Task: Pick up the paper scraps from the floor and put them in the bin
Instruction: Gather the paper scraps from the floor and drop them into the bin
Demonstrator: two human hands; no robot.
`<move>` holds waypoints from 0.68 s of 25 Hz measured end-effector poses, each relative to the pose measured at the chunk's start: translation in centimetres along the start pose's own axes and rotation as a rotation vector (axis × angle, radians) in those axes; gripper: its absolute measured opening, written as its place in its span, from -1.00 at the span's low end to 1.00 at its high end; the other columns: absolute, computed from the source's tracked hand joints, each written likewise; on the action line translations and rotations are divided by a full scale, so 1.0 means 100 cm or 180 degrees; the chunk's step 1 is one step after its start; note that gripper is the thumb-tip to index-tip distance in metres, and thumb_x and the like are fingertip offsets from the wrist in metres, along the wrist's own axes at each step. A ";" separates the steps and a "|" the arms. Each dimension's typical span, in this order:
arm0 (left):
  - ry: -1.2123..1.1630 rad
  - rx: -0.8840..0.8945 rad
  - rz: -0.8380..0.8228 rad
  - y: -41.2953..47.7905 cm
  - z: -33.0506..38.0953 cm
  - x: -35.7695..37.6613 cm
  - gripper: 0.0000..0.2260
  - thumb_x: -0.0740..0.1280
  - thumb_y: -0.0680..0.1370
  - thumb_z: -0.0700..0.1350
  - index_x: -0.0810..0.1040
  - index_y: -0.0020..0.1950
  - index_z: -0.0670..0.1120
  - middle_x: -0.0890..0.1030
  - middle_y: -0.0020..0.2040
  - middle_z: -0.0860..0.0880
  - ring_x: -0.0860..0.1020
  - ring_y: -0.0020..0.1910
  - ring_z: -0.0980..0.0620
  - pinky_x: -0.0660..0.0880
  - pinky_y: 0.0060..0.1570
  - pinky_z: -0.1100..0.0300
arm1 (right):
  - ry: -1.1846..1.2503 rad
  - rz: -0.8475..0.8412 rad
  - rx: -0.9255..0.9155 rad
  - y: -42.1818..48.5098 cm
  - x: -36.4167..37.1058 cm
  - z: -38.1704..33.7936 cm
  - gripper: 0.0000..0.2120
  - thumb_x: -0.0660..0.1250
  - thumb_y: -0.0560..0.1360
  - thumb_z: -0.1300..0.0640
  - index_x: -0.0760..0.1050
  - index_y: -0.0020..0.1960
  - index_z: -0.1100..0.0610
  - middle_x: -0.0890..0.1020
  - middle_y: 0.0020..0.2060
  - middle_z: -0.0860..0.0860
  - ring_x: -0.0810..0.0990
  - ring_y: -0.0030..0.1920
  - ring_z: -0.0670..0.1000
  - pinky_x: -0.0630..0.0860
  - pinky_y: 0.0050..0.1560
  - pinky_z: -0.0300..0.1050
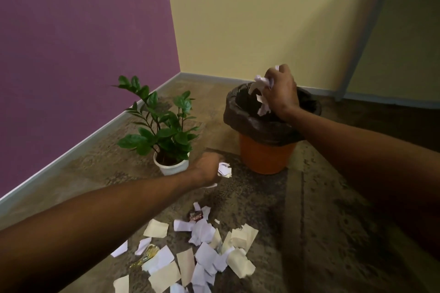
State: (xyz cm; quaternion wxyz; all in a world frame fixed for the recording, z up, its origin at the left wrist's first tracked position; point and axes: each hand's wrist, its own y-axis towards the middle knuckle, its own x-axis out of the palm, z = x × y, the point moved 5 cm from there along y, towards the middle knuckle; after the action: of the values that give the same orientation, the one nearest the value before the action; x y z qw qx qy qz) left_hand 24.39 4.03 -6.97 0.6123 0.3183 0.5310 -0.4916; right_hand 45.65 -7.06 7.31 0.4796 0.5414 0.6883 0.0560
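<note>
- Right hand (281,93): positioned over the mouth of the bin (266,157), fingers curled around a bunch of white paper scraps (260,88); several strips hang down from the grip into the opening.
- Bin: orange body, lined with a dark plastic bag (240,114) folded over the rim; it stands on the floor (333,221) near the corner of the room.
- Left hand (207,169): held low above the floor, between the potted plant (164,126) and the bin, fingers closed on a small crumpled wad of paper (224,170).
- Loose scraps (204,252): white and cream pieces lie scattered in a pile on the floor in the foreground, well apart from the bin. A small dark printed wrapper (195,216) lies at the far edge of the pile.
- Potted plant: green leaves, white pot, standing left of the bin, beside the purple wall (83,31).
</note>
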 end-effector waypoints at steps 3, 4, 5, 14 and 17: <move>-0.0379 -0.0104 0.0214 0.014 0.012 -0.029 -0.66 0.50 0.42 -0.28 0.60 0.18 -0.21 0.67 0.10 -0.16 0.63 0.05 -0.12 0.45 -0.13 0.17 | 0.0081 -0.0216 0.0304 0.000 0.014 0.030 -0.83 0.36 0.62 0.01 0.53 0.07 0.11 0.46 0.12 0.01 0.54 0.07 0.06 0.58 -0.13 -0.20; -0.0493 -0.0172 0.0317 0.018 0.014 -0.041 -0.61 0.50 0.43 -0.28 0.59 0.25 -0.19 0.66 0.14 -0.15 0.63 0.05 -0.10 0.51 -0.12 0.15 | 0.0097 -0.0314 0.0430 -0.001 0.018 0.038 -0.84 0.37 0.61 0.04 0.54 0.13 0.11 0.46 0.14 0.00 0.56 0.11 0.10 0.60 -0.12 -0.22; -0.0615 -0.0227 0.0433 0.023 0.016 -0.053 -0.56 0.50 0.43 -0.29 0.58 0.30 -0.16 0.65 0.17 -0.14 0.62 0.04 -0.07 0.53 -0.13 0.14 | -0.0027 -0.0367 0.0476 -0.001 0.023 0.044 -0.81 0.39 0.60 0.09 0.55 0.19 0.09 0.45 0.19 0.02 0.56 0.16 0.13 0.63 -0.04 -0.17; -0.1120 -0.0162 0.1503 0.057 0.056 -0.156 -0.53 0.56 0.40 -0.20 0.61 0.30 -0.12 0.66 0.20 -0.13 0.60 0.12 -0.14 0.52 0.00 0.11 | -0.0403 -0.1264 0.0462 -0.009 0.034 0.056 -0.49 0.57 0.44 0.04 0.54 0.35 -0.02 0.33 0.38 0.17 0.45 0.36 0.27 0.44 0.44 0.11; -0.1143 -0.0163 0.1616 0.071 0.073 -0.163 -0.68 0.54 0.39 -0.22 0.64 0.13 -0.14 0.67 0.08 -0.15 0.60 0.06 -0.17 0.44 -0.13 0.13 | -0.0374 -0.1502 0.0328 -0.010 0.025 0.051 -0.42 0.52 0.50 0.03 0.44 0.47 -0.04 0.34 0.40 0.15 0.43 0.39 0.23 0.41 0.48 0.14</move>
State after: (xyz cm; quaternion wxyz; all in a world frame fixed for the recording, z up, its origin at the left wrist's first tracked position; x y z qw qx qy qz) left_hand 34.31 3.88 9.54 0.8074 0.3333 0.3301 -0.3578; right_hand 48.74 -7.77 2.50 0.4904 0.3918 0.7685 -0.1242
